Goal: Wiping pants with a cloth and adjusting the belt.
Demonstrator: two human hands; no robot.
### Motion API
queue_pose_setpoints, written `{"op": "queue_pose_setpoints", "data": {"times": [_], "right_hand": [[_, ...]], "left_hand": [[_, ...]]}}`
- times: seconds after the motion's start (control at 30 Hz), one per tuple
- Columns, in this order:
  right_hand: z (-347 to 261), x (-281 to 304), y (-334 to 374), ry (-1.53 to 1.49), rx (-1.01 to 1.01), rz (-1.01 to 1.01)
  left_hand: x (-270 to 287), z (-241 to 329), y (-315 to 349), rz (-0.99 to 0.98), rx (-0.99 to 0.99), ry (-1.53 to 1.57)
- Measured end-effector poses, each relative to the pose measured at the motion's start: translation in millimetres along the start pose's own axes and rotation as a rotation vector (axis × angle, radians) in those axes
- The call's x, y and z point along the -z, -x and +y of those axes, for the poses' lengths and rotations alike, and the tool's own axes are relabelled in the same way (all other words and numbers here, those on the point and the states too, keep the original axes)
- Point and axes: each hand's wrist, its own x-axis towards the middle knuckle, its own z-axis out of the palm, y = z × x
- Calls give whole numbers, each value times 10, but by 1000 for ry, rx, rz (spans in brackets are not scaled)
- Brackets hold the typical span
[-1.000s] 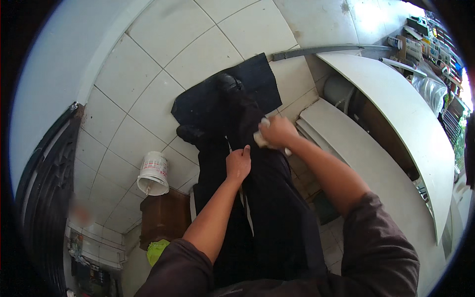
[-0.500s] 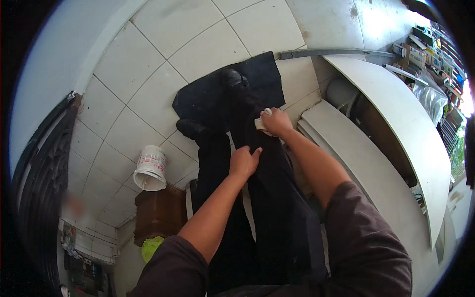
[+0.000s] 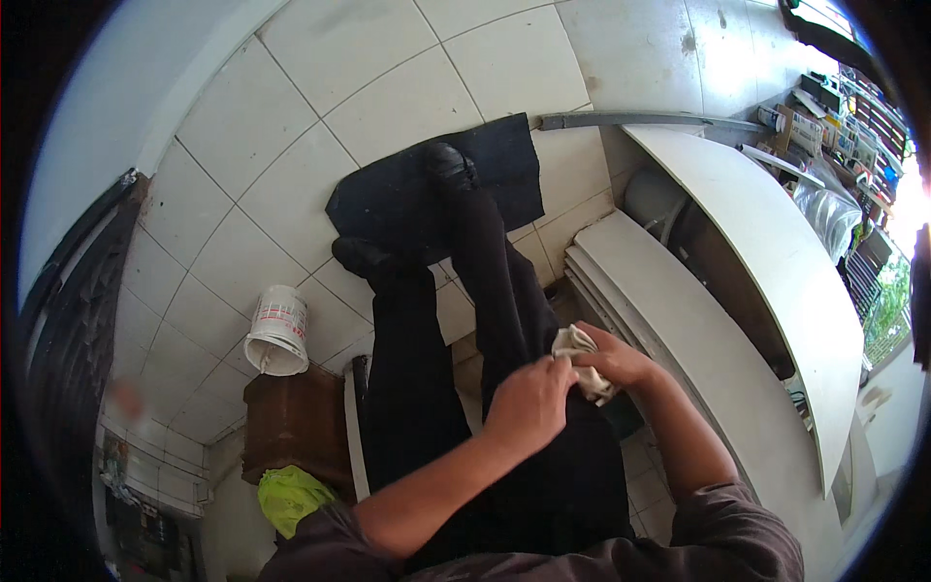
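A crumpled cream cloth (image 3: 593, 386) is bunched above my right thigh, near the knee. My right hand (image 3: 619, 361) is closed round it from the right side. My left hand (image 3: 529, 409) reaches across from the left, its fingers drawn together at the cloth's left edge. Both hands meet over my black trousers (image 3: 417, 359). The cloth's exact shape is partly hidden by the fingers. My black shoes (image 3: 451, 167) are stretched out in front, the right one on a dark mat (image 3: 504, 165) and the left one by its near edge.
On the left, a white bucket (image 3: 281, 320) lies tipped by a brown box (image 3: 291, 419), with a lime-green cloth (image 3: 293, 497) beside it. Stacked white panels (image 3: 669, 291) and a curved white board (image 3: 756, 213) flank my right. Cluttered shelves (image 3: 844, 136) stand far right.
My right hand has drawn back from the shin toward the knee with the cloth. My left hand has left the trouser leg and come to the cloth.
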Motion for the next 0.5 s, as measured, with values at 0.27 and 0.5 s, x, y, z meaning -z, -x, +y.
{"op": "queue_pose_setpoints", "data": {"times": [0.27, 0.5], "right_hand": [[-50, -29, 229, -33, -205, -230], [417, 132, 150, 79, -263, -356]], "left_hand": [[144, -319, 315, 53, 495, 282], [-257, -1215, -196, -128, 869, 96]]}}
